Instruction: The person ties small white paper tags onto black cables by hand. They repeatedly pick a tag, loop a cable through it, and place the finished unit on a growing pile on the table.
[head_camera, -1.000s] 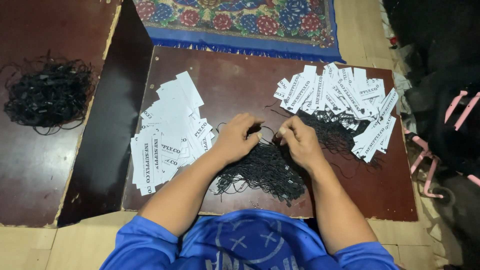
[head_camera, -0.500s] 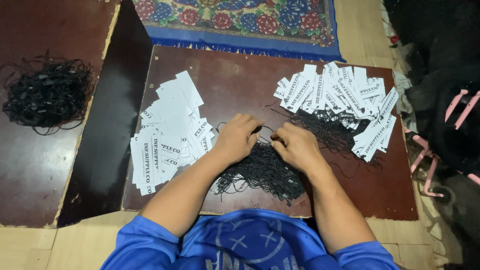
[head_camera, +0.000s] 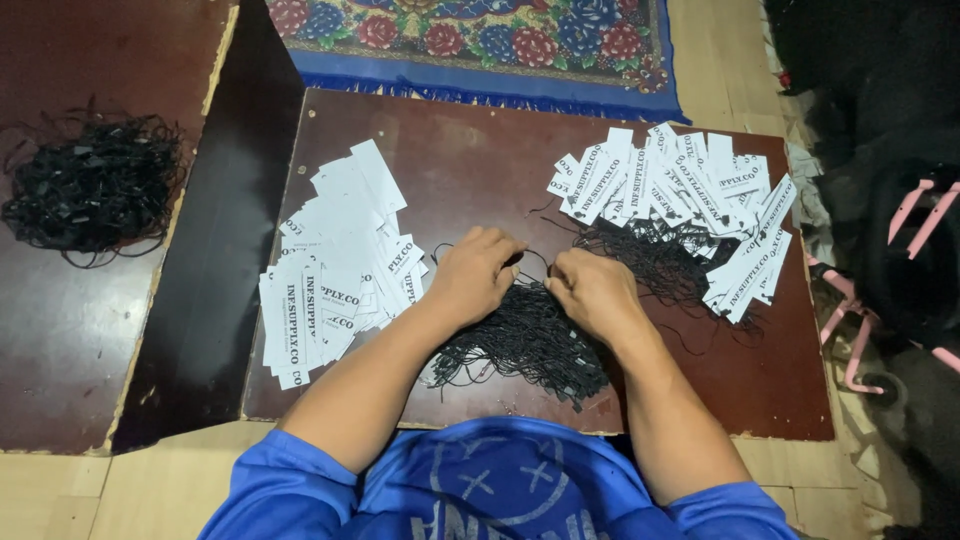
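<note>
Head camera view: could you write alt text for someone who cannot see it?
Two hands, left hand and right hand, pick at a heap of black strings on a brown board, between two piles of white paper tags.

Both forearms extend forward from the lower edge of the view, bare from blue short sleeves, converging toward the centre. The left hand (head_camera: 478, 272) lies palm down, knuckles up, fingers curled inward toward the right. The right hand (head_camera: 592, 290) mirrors it, palm down, fingers bent and pointing left. The two hands sit just beside each other, fingertips nearly meeting; what the fingertips pinch cannot be made out. Wrists are straight, elbows spread outward near the torso.
</note>
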